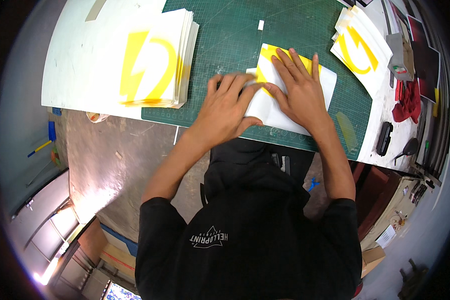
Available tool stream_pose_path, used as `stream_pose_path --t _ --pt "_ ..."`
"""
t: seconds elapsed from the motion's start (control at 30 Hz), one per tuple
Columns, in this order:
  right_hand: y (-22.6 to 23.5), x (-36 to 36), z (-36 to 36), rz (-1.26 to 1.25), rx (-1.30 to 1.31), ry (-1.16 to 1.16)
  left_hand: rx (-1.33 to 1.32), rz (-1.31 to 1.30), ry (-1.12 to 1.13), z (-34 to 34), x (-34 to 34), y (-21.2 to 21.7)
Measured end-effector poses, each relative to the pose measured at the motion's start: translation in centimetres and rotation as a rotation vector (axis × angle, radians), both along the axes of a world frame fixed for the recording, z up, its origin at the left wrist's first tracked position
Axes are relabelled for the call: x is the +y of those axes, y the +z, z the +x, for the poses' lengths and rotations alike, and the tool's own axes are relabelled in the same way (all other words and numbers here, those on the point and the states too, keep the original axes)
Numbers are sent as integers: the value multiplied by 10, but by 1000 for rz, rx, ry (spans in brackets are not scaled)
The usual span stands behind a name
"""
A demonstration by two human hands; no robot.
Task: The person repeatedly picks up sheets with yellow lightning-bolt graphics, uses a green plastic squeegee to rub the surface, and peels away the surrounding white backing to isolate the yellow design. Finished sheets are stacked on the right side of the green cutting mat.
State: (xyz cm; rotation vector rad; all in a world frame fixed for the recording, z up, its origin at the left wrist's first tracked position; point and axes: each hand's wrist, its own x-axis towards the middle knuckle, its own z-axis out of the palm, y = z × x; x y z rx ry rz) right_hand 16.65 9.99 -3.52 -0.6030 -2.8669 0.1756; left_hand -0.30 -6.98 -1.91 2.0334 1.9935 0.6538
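Note:
A white and yellow sheet (pixel 277 116), which looks folded over, lies on a green cutting mat (pixel 225 40) close to the table's front edge. My right hand (pixel 302 90) rests flat on top of it, fingers spread across the yellow band and the white part. At the sheet's left edge is my left hand (pixel 222 110), thumb apart from the fingers and low near the mat. Its fingertips meet the yellow corner and are smeared by motion. Both hands hide parts of the sheet.
A thick stack of white and yellow printed sheets (pixel 150 65) stands at left, partly on the mat. More such sheets (pixel 356 47) lie at far right, near a grey box (pixel 400 55), a red cloth (pixel 407 102) and a black case (pixel 384 139). A small white piece (pixel 261 25) lies farther back.

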Motion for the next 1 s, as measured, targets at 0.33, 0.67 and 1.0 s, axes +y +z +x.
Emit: stream_pose_path --t 0.33,0.67,1.0 --pt "1 -3 -2 0 44 -25 295 -309 -121 -17 67 17" --pt "25 -57 58 -79 -100 -332 340 -385 -43 -6 63 21" --pt "-3 -96 169 -41 -170 -564 340 -404 -5 -3 59 17"
